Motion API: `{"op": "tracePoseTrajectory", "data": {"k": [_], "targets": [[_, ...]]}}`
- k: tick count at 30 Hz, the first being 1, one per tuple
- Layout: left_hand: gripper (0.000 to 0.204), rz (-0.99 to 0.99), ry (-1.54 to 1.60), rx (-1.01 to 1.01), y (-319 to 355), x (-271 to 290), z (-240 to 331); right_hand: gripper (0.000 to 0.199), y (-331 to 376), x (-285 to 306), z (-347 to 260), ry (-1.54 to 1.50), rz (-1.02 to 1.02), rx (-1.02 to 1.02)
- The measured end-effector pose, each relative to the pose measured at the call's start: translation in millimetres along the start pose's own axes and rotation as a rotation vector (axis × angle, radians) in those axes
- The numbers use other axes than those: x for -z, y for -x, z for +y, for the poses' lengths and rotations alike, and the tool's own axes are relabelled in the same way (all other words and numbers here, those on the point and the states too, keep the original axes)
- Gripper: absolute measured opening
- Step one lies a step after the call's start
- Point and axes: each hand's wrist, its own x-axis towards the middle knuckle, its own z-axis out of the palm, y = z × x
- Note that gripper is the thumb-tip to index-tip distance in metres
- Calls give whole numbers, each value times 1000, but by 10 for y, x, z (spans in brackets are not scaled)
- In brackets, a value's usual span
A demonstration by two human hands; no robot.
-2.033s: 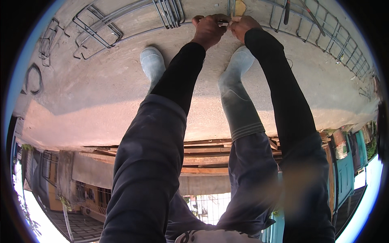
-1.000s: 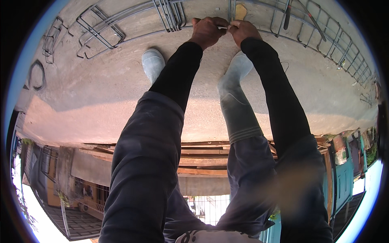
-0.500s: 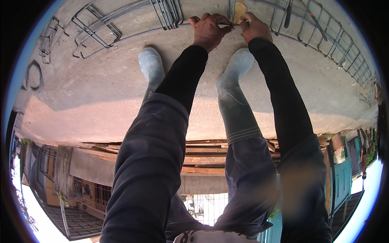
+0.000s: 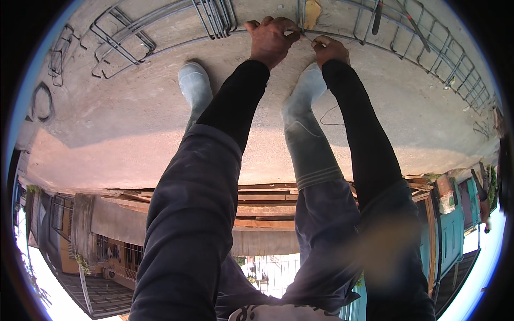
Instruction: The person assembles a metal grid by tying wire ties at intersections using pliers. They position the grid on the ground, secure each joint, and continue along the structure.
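My left hand (image 4: 270, 37) is curled into a fist around a long steel bar (image 4: 176, 45) of a reinforcement cage lying on the concrete slab (image 4: 118, 123). My right hand (image 4: 329, 49) is just to its right, fingers pinched on a thin wire (image 4: 305, 36) that runs between the two hands at a stirrup of the cage. Both arms wear black sleeves. My grey rubber boots (image 4: 195, 85) (image 4: 305, 96) stand on the slab directly below the hands.
Bundled steel stirrups (image 4: 217, 16) and bent frames (image 4: 120, 37) lie along the cage at the top. More cage (image 4: 428, 48) runs to the right. A loose wire (image 4: 329, 115) lies on the slab. The slab ends at a wooden formwork edge (image 4: 262, 195), with buildings far below.
My hands stayed together at the same stirrup, working with small movements. My right hand has drawn slightly down and right of the left; the view shifted a little.
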Motion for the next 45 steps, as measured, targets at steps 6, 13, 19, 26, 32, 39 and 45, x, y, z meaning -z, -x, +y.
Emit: {"op": "tracePoseTrajectory", "data": {"k": [6, 13, 19, 26, 32, 39, 45], "targets": [[13, -38, -34, -13, 12, 59, -16, 24, 146, -6, -75, -858, -478, -450], [14, -123, -56, 53, -8, 185, 67, 20, 353, 972, -573, -270, 302, 21], [23, -129, -71, 0, -4, 196, 129, 69, -853, 1646, 346, 447, 706, -158], [30, 148, -14, 65, 126, 349, 256, 39, -1083, 1944, 899, 481, 391, -170], [27, 128, 265, 169, 35, 279, 700, 33, -880, 1904, 1295, 370, 392, -54], [54, -331, 862, 512, -310, 529, 1372, 26, 420, 1991, 1276, 158, 573, 24], [79, -585, 1385, 709, 169, 643, 1805, 23, 1520, 1489, 464, -261, 302, 39]]}}
